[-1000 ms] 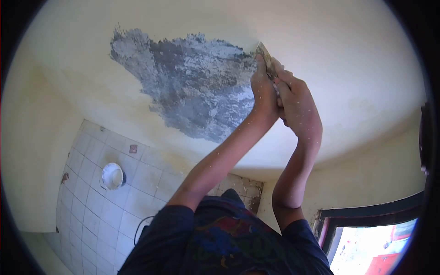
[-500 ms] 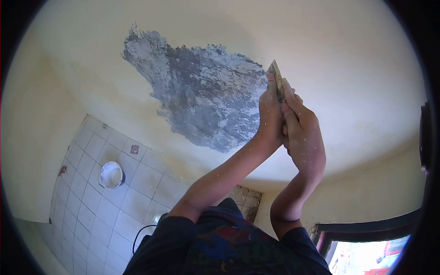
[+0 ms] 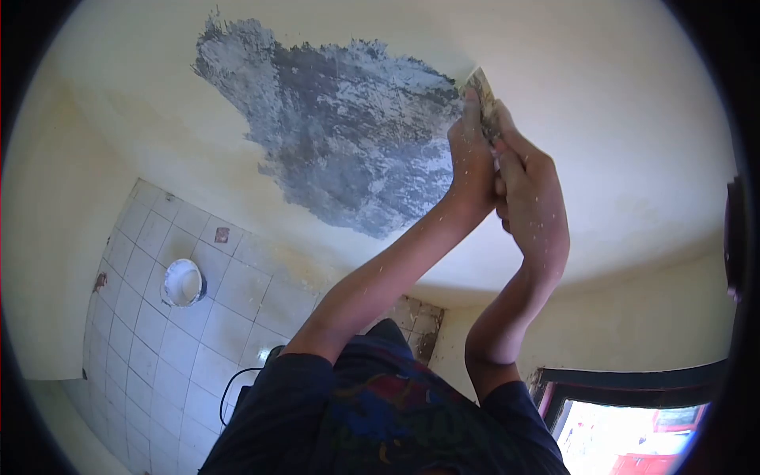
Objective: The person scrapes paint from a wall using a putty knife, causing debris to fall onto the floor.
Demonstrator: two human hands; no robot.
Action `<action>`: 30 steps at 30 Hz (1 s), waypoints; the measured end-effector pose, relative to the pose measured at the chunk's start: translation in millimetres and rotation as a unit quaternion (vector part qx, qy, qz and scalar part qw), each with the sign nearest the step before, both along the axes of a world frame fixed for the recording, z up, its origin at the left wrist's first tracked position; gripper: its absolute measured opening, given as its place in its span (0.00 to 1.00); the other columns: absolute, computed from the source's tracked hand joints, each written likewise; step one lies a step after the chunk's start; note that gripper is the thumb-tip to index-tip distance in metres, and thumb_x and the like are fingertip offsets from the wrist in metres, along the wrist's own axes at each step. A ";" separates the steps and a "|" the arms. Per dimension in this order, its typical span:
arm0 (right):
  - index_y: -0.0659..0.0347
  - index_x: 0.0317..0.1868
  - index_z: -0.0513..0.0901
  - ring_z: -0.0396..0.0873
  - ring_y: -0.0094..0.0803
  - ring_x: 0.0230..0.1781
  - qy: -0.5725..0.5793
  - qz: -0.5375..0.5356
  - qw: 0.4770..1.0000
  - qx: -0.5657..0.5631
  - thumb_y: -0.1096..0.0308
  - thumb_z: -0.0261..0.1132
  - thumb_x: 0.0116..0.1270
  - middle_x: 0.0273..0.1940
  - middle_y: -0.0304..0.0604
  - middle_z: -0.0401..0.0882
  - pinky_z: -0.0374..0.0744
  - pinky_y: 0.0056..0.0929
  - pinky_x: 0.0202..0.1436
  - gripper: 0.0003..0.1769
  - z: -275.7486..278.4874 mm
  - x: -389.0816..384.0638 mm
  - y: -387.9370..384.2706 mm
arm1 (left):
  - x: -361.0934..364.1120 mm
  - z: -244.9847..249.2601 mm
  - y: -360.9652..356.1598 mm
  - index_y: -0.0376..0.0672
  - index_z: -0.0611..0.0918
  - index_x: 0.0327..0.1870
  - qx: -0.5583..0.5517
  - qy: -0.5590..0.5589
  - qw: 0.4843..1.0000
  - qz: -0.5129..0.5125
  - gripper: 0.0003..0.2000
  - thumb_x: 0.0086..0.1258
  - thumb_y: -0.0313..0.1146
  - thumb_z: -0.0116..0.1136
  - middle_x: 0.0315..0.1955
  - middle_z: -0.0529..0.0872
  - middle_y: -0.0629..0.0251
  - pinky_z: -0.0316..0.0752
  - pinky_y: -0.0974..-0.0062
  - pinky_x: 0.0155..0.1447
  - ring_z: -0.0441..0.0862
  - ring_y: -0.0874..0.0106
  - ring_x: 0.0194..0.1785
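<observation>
My left hand (image 3: 473, 154) and my right hand (image 3: 529, 178) are together on a stained scraper (image 3: 484, 93), whose blade touches the pale wall (image 3: 602, 119). The left thumb lies along the blade, and the right fingers close on its other side and lower end. Part of the handle is hidden by the hands. Left of the blade is a large rough grey patch (image 3: 340, 127) with ragged edges. White specks dot both forearms.
A white bucket (image 3: 184, 283) with pale material inside stands on the tiled floor (image 3: 178, 340) at the lower left. A black cable (image 3: 227, 388) curves beside my body. A dark-framed opening (image 3: 625, 431) is at the lower right.
Both hands and the scraper have moved slightly up in the view. The grey patch, bucket and floor have shifted up and a little left as the camera view moved.
</observation>
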State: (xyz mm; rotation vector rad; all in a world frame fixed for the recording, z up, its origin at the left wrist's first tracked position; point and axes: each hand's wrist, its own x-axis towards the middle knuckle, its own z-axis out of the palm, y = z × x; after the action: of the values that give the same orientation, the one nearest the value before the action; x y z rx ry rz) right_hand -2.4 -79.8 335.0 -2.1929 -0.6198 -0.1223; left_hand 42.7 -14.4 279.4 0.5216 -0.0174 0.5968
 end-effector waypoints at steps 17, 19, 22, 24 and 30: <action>0.57 0.70 0.69 0.58 0.19 0.18 -0.045 0.046 0.998 -0.004 0.68 0.48 0.75 0.20 0.33 0.61 0.66 0.23 0.22 0.24 -7.4 0.0 -6.5 | -15.4 2.1 6.7 0.46 0.72 0.30 0.071 0.070 0.995 0.013 0.23 0.79 0.55 0.37 0.21 0.68 0.73 0.64 0.75 0.28 0.67 0.81 0.25; 0.57 0.70 0.69 0.61 0.20 0.19 -0.071 0.044 0.996 -0.031 0.65 0.49 0.75 0.21 0.35 0.64 0.68 0.25 0.24 0.24 3.9 -9.3 -2.6 | -7.4 18.8 21.9 0.46 0.72 0.29 0.037 0.046 0.998 -0.001 0.23 0.79 0.55 0.37 0.21 0.68 0.73 0.64 0.76 0.28 0.67 0.81 0.26; 0.58 0.70 0.68 0.62 0.21 0.20 -0.004 0.079 0.997 -0.013 0.66 0.48 0.75 0.22 0.37 0.66 0.68 0.25 0.25 0.24 -4.7 15.7 5.9 | -10.2 3.6 20.6 0.46 0.74 0.32 -0.019 0.028 0.999 -0.010 0.23 0.78 0.56 0.38 0.23 0.70 0.72 0.66 0.77 0.30 0.70 0.81 0.28; 0.61 0.68 0.69 0.62 0.21 0.21 -0.214 0.097 0.972 0.011 0.66 0.48 0.76 0.22 0.37 0.67 0.68 0.25 0.25 0.23 -10.9 -5.3 2.6 | -16.6 5.8 16.0 0.45 0.75 0.34 0.045 0.054 0.997 -0.015 0.25 0.77 0.59 0.38 0.23 0.70 0.72 0.67 0.75 0.30 0.70 0.80 0.29; 0.59 0.69 0.68 0.61 0.20 0.20 -0.046 0.096 0.994 -0.001 0.67 0.47 0.75 0.21 0.37 0.64 0.67 0.25 0.25 0.24 -0.7 2.0 12.0 | -16.1 1.8 20.9 0.47 0.76 0.38 0.074 0.068 0.995 -0.016 0.22 0.79 0.55 0.37 0.24 0.74 0.72 0.69 0.76 0.31 0.72 0.81 0.28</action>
State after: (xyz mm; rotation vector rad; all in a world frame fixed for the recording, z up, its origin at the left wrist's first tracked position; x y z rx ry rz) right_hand -0.5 -67.8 334.3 -2.1252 -0.8795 -0.1232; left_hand 26.6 6.6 281.2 0.7040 0.0585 0.5306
